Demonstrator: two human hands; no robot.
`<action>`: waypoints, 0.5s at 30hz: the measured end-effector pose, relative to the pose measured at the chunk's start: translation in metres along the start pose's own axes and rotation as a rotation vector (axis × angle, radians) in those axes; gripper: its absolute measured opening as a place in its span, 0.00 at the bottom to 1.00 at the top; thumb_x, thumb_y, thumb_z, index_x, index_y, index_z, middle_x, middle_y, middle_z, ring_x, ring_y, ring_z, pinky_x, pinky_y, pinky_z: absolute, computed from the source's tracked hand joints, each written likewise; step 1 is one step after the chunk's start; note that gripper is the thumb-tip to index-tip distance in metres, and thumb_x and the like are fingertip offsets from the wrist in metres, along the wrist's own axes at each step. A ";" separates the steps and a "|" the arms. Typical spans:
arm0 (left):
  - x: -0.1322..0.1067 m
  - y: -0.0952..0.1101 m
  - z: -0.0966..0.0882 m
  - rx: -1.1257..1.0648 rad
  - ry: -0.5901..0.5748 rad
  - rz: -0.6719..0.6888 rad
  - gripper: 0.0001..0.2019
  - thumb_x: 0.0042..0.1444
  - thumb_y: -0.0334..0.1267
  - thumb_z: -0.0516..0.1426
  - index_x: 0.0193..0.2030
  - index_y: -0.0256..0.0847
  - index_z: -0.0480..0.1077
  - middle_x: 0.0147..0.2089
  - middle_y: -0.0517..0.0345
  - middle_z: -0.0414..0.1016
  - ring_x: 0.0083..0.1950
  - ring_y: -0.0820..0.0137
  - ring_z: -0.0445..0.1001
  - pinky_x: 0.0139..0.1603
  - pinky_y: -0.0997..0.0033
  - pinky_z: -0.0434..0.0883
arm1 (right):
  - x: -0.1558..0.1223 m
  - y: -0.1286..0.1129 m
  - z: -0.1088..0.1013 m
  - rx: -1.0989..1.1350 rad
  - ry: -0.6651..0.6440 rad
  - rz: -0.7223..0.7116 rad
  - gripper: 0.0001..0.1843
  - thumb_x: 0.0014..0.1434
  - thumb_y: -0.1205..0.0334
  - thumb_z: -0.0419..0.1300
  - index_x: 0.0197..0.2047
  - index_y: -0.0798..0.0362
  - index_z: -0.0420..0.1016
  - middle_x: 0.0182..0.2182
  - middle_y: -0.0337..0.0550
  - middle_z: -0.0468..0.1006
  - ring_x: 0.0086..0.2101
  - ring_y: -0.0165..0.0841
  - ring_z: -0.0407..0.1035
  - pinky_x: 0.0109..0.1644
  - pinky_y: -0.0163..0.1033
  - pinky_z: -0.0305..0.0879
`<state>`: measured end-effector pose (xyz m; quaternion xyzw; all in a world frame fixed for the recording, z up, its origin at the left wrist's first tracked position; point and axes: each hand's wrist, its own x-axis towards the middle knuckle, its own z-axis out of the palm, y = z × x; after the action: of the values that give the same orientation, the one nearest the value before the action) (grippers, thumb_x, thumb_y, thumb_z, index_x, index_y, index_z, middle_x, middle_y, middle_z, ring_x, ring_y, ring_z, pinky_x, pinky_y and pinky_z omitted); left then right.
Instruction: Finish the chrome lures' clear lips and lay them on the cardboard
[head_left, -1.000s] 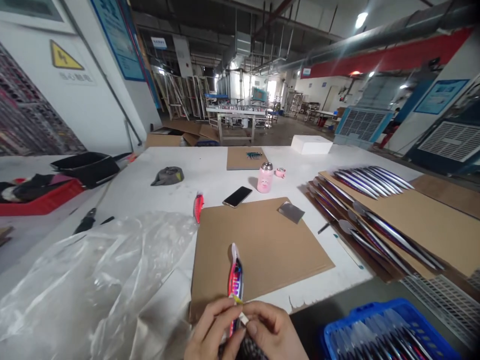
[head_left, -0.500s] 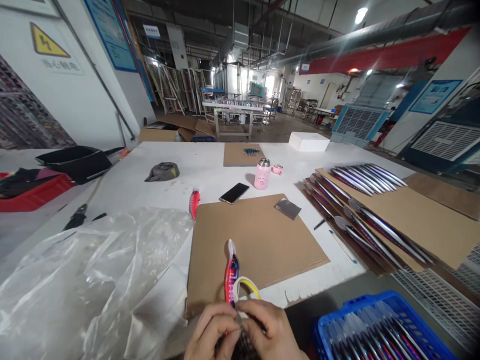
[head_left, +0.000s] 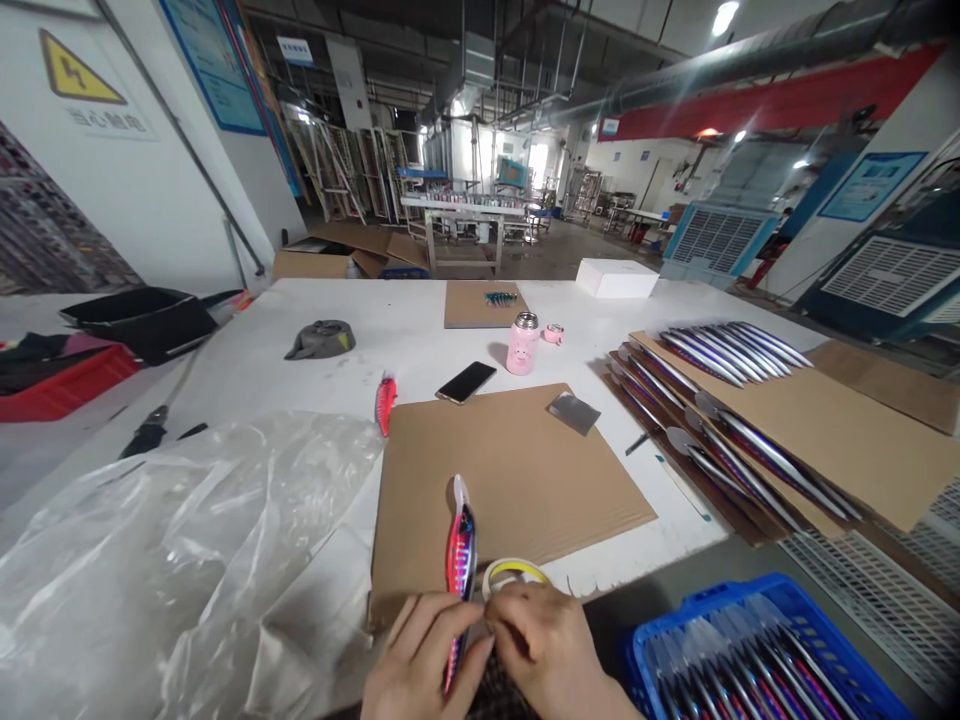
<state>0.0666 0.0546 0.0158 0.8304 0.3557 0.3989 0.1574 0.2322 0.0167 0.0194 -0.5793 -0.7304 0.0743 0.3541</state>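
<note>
A fishing lure [head_left: 460, 550], pink and purple with a dark back and a clear lip at its far end, points away from me. My left hand [head_left: 427, 650] is closed round its near part, thumb and fingertips pressed together. Beside it, my right hand [head_left: 544, 635] has its fingers curled in a pinch, and a roll of tape [head_left: 517, 570] with a yellow inside sticks out past the knuckles. The fingers hide the lower part of the roll. Under the lure's far end lies a brown cardboard sheet [head_left: 510, 460].
A blue basket [head_left: 645, 650] of lures stands at the lower right. Stacked cardboard [head_left: 840, 430] with silvery lures lies on the right. A clear plastic bag [head_left: 210, 510], another red lure [head_left: 386, 402], a phone [head_left: 466, 382] and a pink bottle [head_left: 523, 345] rest on the table.
My right hand and the roll of tape have moved a little to the right, away from the lure. More of the lure's near part shows between my left fingers.
</note>
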 end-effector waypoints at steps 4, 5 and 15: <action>0.002 -0.002 0.003 0.059 -0.105 0.072 0.05 0.60 0.34 0.53 0.37 0.45 0.70 0.33 0.62 0.75 0.35 0.70 0.73 0.38 0.74 0.69 | -0.004 0.001 0.003 -0.039 -0.023 0.012 0.09 0.55 0.72 0.53 0.28 0.50 0.70 0.23 0.38 0.77 0.25 0.32 0.71 0.30 0.33 0.61; 0.002 -0.002 0.004 0.063 -0.105 0.053 0.07 0.61 0.34 0.51 0.36 0.45 0.69 0.33 0.62 0.74 0.35 0.70 0.73 0.38 0.74 0.68 | -0.005 0.002 0.003 -0.042 -0.034 0.014 0.09 0.55 0.71 0.52 0.28 0.50 0.70 0.24 0.38 0.77 0.25 0.32 0.71 0.30 0.33 0.61; -0.013 -0.002 0.029 -0.279 0.018 -0.260 0.11 0.59 0.39 0.51 0.25 0.43 0.64 0.26 0.62 0.68 0.30 0.71 0.68 0.34 0.73 0.64 | -0.004 -0.004 0.008 0.209 -0.019 0.121 0.13 0.55 0.71 0.51 0.23 0.51 0.69 0.21 0.36 0.75 0.24 0.29 0.69 0.30 0.31 0.62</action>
<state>0.0826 0.0475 -0.0110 0.7442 0.4025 0.4279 0.3179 0.2246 0.0146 0.0133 -0.5816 -0.6855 0.1767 0.4007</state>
